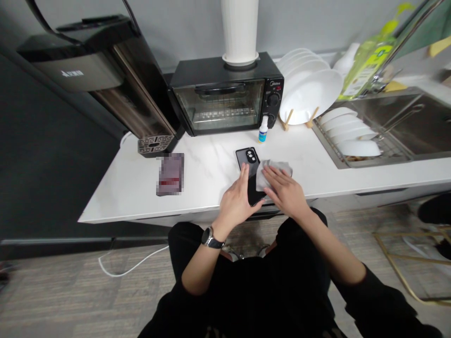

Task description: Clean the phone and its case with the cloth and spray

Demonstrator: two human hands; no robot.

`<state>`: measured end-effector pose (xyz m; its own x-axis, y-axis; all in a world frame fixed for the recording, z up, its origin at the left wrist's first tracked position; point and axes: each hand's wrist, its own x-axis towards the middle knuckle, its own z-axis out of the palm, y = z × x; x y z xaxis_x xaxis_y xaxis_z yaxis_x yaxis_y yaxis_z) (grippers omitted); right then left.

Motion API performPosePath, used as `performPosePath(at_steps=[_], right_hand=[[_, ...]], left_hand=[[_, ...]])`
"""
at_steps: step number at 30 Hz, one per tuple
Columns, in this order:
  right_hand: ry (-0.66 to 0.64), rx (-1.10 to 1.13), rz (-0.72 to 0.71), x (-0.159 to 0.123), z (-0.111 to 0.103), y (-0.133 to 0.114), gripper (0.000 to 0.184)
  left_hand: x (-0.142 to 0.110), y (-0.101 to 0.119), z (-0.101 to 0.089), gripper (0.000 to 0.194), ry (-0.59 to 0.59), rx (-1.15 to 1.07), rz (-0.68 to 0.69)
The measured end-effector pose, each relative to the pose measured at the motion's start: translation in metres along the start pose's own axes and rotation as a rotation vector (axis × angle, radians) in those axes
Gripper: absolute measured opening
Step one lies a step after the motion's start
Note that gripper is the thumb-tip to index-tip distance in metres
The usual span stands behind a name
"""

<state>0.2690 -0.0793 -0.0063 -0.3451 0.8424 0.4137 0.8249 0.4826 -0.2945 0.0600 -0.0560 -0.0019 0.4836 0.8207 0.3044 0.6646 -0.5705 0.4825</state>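
A black phone (247, 159) lies back-up on the white counter (211, 169), camera end pointing away from me. My left hand (237, 199) grips its near left edge, fingers curled round it. My right hand (283, 188) lies with fingers flat on a grey cloth (278, 167) that covers the phone's right side. A small white spray bottle with a blue label (263, 130) stands just behind the phone, in front of the oven.
A black toaster oven (225, 96) with a white vase on top sits at the back. A blurred flat object (170, 173) lies to the left. White plates (310, 89) stand in a rack; a sink (394, 126) holds more dishes at right.
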Motion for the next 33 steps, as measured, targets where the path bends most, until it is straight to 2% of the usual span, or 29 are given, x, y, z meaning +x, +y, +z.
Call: performPosePath(at_steps=[3,5,9,11,14,16,17,19,21,22,23,27,28,31,33], right_hand=[[-0.079,0.064,-0.196,0.000,0.007,-0.017,0.064],[-0.094,0.079,-0.227,0.001,0.007,-0.017,0.064],[0.027,-0.024,0.034,0.008,0.001,0.005,0.061],[0.048,-0.044,0.062,0.010,0.003,0.004,0.065],[-0.041,0.044,-0.128,0.006,0.010,-0.018,0.076],[-0.092,0.097,-0.210,0.001,0.011,-0.024,0.077],[-0.100,0.100,-0.203,0.000,0.010,-0.020,0.072],[-0.058,0.061,-0.092,0.000,0.004,-0.004,0.062],[0.015,0.002,0.049,0.001,-0.002,0.012,0.060],[0.025,-0.003,0.067,0.001,-0.004,0.015,0.060],[0.011,0.014,0.038,0.001,-0.005,0.014,0.060],[-0.106,0.197,-0.264,-0.008,-0.007,-0.004,0.059],[-0.110,0.217,-0.291,-0.010,-0.009,-0.003,0.058],[-0.075,0.142,-0.225,-0.009,-0.017,0.022,0.055],[-0.058,0.068,-0.186,-0.005,-0.024,0.047,0.052]], left_hand=[[-0.001,-0.004,-0.001,0.124,-0.032,-0.027,0.027],[-0.002,-0.004,-0.001,0.124,-0.035,-0.037,0.046],[0.000,0.001,-0.002,0.127,0.001,-0.009,0.005],[0.001,0.002,-0.002,0.127,0.002,-0.015,-0.013],[0.000,-0.002,-0.001,0.124,-0.008,-0.042,0.003],[0.000,-0.004,-0.001,0.123,-0.019,-0.053,0.023],[0.000,-0.004,-0.001,0.124,-0.019,-0.051,0.028],[0.000,-0.003,-0.002,0.128,-0.018,-0.046,0.023],[0.001,-0.001,-0.003,0.129,-0.003,-0.044,-0.001],[0.001,-0.001,-0.003,0.129,0.001,-0.046,-0.009],[0.002,-0.001,-0.004,0.129,-0.001,-0.048,-0.008],[0.002,-0.006,-0.005,0.126,-0.038,-0.061,0.028],[0.002,-0.008,-0.005,0.126,-0.045,-0.067,0.025],[0.002,-0.009,-0.007,0.118,-0.041,-0.079,0.006],[0.003,-0.009,-0.010,0.102,-0.037,-0.067,0.025]])
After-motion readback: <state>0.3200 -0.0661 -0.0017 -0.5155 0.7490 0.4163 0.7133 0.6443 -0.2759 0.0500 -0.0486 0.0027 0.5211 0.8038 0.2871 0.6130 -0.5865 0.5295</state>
